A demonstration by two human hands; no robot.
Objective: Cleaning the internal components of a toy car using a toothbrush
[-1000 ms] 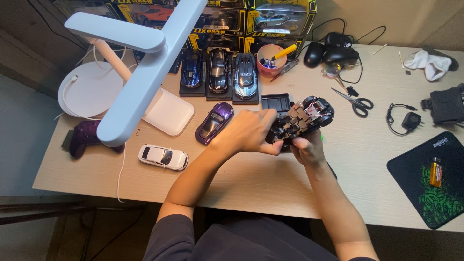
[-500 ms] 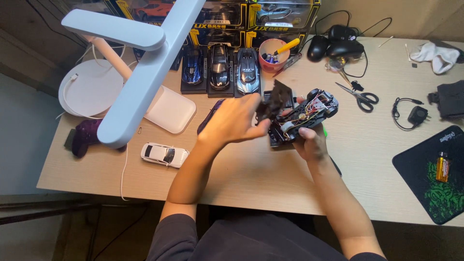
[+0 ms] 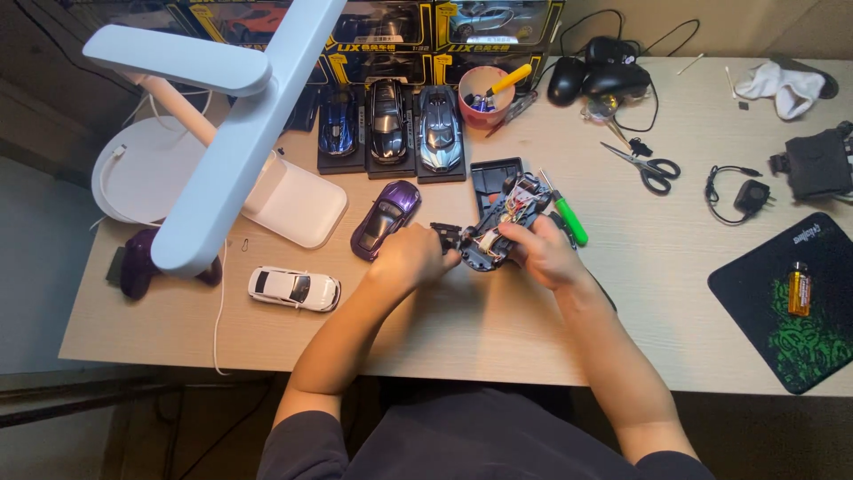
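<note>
My right hand grips a partly dismantled model car, its underside and inner parts facing up, just above the wooden desk. My left hand pinches a small dark piece at the car's left end. A green-handled screwdriver lies right of the car, partly behind my right hand. A black flat part lies on the desk just beyond the car. A purple model car sits left of my left hand.
A white desk lamp reaches over the left side. A white model car sits near the front left. Three model cars on stands, a pink cup, scissors, computer mice and a black mat lie around.
My left hand came down from above the car and now holds a small dark piece at its left end. The car has turned and sits lower, nearer the desk.
</note>
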